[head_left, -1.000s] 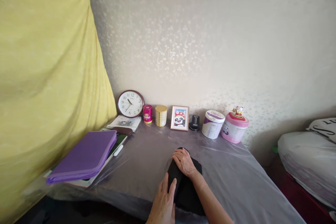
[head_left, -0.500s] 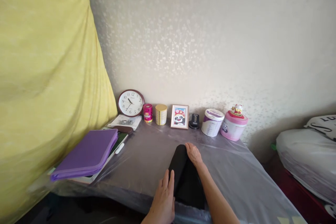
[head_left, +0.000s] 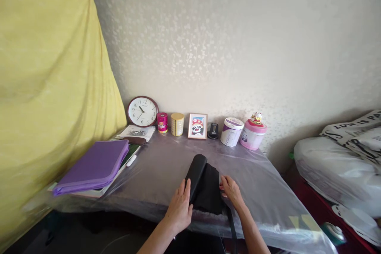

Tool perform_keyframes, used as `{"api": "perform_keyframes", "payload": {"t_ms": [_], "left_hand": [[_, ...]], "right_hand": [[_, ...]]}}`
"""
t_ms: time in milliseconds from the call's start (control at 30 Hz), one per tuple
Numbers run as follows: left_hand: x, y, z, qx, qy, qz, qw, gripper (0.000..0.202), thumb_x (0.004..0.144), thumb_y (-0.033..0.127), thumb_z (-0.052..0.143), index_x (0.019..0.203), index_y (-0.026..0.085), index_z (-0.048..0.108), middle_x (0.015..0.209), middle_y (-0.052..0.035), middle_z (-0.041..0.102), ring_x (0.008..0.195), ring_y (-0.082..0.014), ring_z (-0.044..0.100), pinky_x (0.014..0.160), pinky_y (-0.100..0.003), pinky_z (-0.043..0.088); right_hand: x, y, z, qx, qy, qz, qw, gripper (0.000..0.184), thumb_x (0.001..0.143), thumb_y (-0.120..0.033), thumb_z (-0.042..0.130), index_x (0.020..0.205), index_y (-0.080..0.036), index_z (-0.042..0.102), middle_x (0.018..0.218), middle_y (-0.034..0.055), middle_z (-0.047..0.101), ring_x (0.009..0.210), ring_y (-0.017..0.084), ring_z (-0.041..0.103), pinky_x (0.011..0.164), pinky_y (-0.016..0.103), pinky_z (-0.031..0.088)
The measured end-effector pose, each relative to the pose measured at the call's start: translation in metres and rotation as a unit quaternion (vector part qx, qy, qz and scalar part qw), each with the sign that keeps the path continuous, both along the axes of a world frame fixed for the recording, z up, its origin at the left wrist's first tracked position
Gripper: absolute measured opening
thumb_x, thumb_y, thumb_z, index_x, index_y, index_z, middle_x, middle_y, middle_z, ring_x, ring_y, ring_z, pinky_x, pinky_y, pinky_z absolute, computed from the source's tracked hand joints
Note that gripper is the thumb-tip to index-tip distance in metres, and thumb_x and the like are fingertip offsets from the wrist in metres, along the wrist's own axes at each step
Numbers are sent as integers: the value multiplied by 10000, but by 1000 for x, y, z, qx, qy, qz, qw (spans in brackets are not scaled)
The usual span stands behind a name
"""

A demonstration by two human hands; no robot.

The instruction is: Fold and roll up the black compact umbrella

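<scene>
A partly rolled black cloth (head_left: 210, 190) lies near the front edge of the table. Its left side forms a thick roll, while a flat flap spreads to the right. A dark strap (head_left: 231, 226) hangs from it over the table edge. My left hand (head_left: 180, 206) grips the lower left of the roll, fingers along its side and thumb near its lower end. At the flap's right edge, my right hand (head_left: 230, 190) has its fingers bent and pinched on the cloth.
A plastic-covered table (head_left: 160, 174) carries a purple folder (head_left: 92, 166) and a white marker (head_left: 131, 160) at left. Along the wall stand a clock (head_left: 143, 112), a picture frame (head_left: 197, 126), a black stand (head_left: 213, 131) and several tins. A wrapped bundle (head_left: 333, 166) sits at right.
My right hand has moved from the top of the black cloth down to its right edge. The flap now lies wider open, and the strap has come into view.
</scene>
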State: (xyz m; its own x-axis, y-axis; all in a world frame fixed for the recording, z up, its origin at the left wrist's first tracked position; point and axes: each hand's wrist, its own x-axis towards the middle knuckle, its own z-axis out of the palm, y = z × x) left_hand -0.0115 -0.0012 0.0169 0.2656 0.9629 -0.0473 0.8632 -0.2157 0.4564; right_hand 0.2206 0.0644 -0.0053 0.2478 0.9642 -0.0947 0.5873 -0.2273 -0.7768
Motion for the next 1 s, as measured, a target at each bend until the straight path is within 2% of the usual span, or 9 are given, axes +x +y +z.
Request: {"api": "perform_keyframes", "payload": {"t_ms": [100,200,267,367,500,633,767,933,1000], "left_hand": [[-1,-1,0,0,-1,-1,1000,819,727,160,464,1423,108,34,1498,-148,116,1341,-260,230,1061,-340,238],[-3,-2,-1,0,-5,-3,1000,865,682,116,481,1425,126,38,1503,-130,111,1342,-252,229,1058,-319,240],[-4,-2,-2,2,-9,-4,1000,884,661,80,471,1426,143,33,1506,-111,108,1343,-236,229,1057,-297,237],[-5,-1,-4,3,-11,-3,1000,889,654,54,452,1427,156,25,1507,-103,108,1342,-233,229,1058,-299,231],[-4,-2,-5,4,-9,0,1000,889,659,55,453,1427,165,19,1493,-126,145,1330,-250,247,1039,-312,257],[-3,-3,-4,7,-3,2,1000,886,669,61,457,1426,164,9,1434,-151,254,1295,-256,298,1025,-320,276],[-3,-5,-3,13,0,1,1000,879,681,67,453,1426,172,-1,1373,-143,321,1242,-247,358,1011,-310,292],[-2,-5,-5,18,6,0,1000,877,680,56,447,1426,166,0,1359,-146,320,1231,-253,353,1016,-316,279],[-1,-5,-5,18,9,1,1000,883,678,50,446,1426,170,-7,1359,-143,320,1221,-247,362,1010,-312,283]], "right_hand": [[-3,-5,1,-41,96,-30,994,380,843,-440,393,1038,-159,556,914,93,658,723,162,662,499,217,499],[-2,-7,4,-26,75,-47,996,335,814,-434,460,984,-169,573,875,80,659,662,147,647,482,203,490],[-2,-9,6,-21,64,-43,997,296,801,-424,482,906,-173,597,797,64,654,619,137,630,471,196,477],[-5,-11,9,-21,87,-26,996,333,798,-449,460,821,-153,610,640,26,599,547,124,590,447,195,448],[-11,-13,15,22,106,-25,994,409,775,-494,457,863,-136,636,532,-16,542,485,122,543,426,202,397],[-16,-14,20,67,80,-13,994,465,740,-543,480,860,-134,665,615,17,623,583,161,584,488,228,416],[-18,-12,20,93,47,-8,995,446,726,-535,495,836,-140,670,758,52,676,738,200,617,600,253,450],[-18,-6,12,85,87,10,993,427,744,-505,490,864,-138,670,699,39,678,695,201,629,570,259,459],[-16,-3,9,89,67,14,994,391,764,-454,481,908,-140,663,718,45,686,713,207,638,590,268,470]]}}
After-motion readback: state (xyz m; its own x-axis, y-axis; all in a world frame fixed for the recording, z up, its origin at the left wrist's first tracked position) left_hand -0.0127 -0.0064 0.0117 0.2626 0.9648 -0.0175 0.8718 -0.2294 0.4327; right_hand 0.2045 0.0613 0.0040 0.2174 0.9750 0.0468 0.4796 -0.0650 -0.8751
